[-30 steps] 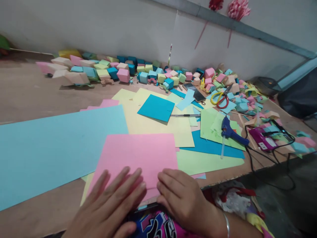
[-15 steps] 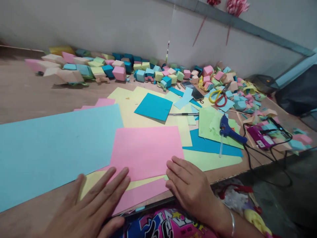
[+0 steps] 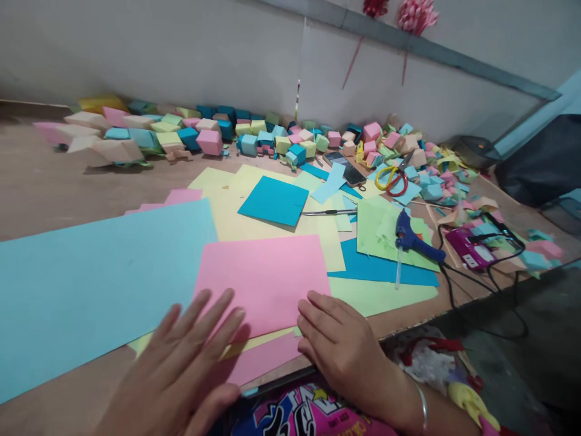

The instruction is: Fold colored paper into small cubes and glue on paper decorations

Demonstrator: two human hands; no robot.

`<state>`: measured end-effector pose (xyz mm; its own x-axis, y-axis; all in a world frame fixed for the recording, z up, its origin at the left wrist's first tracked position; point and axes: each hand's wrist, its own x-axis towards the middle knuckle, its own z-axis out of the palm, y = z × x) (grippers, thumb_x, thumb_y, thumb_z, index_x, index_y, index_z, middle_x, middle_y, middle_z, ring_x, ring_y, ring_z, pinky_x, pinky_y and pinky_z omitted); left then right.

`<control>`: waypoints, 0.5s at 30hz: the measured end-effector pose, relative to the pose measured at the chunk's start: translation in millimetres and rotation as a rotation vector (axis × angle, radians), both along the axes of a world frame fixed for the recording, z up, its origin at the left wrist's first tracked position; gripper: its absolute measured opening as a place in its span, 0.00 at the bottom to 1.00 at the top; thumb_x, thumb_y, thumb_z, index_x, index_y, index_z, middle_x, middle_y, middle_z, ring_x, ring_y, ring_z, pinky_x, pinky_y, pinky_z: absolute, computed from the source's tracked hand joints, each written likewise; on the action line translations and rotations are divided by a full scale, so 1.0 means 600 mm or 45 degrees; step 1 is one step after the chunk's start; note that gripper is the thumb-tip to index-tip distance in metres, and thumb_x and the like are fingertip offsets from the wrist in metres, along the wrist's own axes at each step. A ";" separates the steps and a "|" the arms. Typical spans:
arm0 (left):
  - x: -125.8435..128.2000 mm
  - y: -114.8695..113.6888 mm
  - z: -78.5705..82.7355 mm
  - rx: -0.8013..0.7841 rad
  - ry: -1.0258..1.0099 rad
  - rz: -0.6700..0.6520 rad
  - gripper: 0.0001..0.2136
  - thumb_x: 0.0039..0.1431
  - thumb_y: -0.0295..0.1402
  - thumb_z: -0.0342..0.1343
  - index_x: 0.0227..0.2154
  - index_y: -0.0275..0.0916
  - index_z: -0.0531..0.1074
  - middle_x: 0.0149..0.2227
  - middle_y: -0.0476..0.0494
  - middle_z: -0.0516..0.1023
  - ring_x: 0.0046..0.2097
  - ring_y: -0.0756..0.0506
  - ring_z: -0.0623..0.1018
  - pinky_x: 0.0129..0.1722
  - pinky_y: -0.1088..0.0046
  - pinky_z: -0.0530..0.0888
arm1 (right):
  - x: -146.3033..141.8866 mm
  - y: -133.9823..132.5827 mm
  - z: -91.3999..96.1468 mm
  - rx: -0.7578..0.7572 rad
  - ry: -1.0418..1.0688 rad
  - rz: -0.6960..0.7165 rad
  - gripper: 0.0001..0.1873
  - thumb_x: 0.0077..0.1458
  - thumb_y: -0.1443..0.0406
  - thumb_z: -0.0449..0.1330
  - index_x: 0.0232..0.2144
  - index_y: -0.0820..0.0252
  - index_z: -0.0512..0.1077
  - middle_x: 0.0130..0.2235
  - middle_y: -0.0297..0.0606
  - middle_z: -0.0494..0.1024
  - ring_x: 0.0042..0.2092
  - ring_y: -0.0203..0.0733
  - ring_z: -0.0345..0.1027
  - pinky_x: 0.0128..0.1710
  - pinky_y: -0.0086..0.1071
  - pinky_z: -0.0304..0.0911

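A pink sheet of paper (image 3: 263, 272) lies flat in front of me, over yellow and other pink sheets. My left hand (image 3: 181, 351) is spread over its lower left corner, fingers stretched out and apart; whether the fingertips press on it or hover, I cannot tell. On the lower right corner of the pink sheet rests my right hand (image 3: 340, 339), its fingers extended and lying flat close together. A large light blue sheet (image 3: 104, 278) reaches out to the left, its right end beside the pink one. Behind the pink sheet lies a darker blue square of paper (image 3: 276, 201).
A blue glue gun (image 3: 415, 239) lies on green paper to the right, its cable running to a purple power box (image 3: 469, 247). Scissors (image 3: 393, 180) and a phone (image 3: 347, 168) lie behind. Several small paper boxes (image 3: 209, 142) line the wall.
My left hand has moved up and slightly right over the pink sheet's corner, fingers still spread. My right hand stays at the lower right corner. The view has shifted slightly.
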<state>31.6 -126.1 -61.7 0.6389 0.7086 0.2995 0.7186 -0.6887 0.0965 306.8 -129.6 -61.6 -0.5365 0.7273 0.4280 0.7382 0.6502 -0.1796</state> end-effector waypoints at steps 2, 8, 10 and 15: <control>0.030 0.013 -0.004 0.019 0.137 -0.109 0.35 0.59 0.56 0.47 0.66 0.46 0.51 0.67 0.47 0.57 0.68 0.38 0.54 0.68 0.59 0.42 | -0.007 0.003 0.000 0.002 -0.003 -0.014 0.11 0.60 0.66 0.57 0.42 0.68 0.75 0.47 0.48 0.78 0.54 0.49 0.68 0.54 0.46 0.66; 0.035 0.012 -0.020 0.009 0.193 -0.136 0.44 0.53 0.63 0.47 0.66 0.38 0.51 0.67 0.37 0.53 0.68 0.34 0.52 0.66 0.54 0.42 | -0.036 0.012 -0.016 0.000 -0.073 0.269 0.27 0.63 0.54 0.53 0.54 0.69 0.68 0.63 0.45 0.64 0.64 0.50 0.53 0.62 0.44 0.57; 0.032 0.010 -0.019 -0.006 0.184 -0.118 0.43 0.53 0.63 0.46 0.66 0.40 0.51 0.67 0.38 0.54 0.68 0.34 0.53 0.66 0.54 0.43 | -0.030 0.010 -0.017 -0.075 -0.149 0.285 0.31 0.63 0.50 0.50 0.58 0.70 0.64 0.65 0.45 0.60 0.65 0.49 0.51 0.63 0.44 0.55; 0.035 0.010 -0.014 -0.016 0.182 -0.095 0.39 0.55 0.61 0.45 0.65 0.45 0.54 0.67 0.42 0.56 0.67 0.35 0.55 0.65 0.54 0.46 | 0.015 -0.004 -0.002 -0.249 -0.272 0.187 0.25 0.65 0.56 0.51 0.59 0.62 0.63 0.65 0.39 0.60 0.66 0.44 0.50 0.64 0.45 0.54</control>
<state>52.3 -120.2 -70.4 0.7256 0.6604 0.1931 0.6723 -0.7403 0.0055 315.8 -132.1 -63.0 -0.7045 0.6928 0.1543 0.6735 0.7211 -0.1625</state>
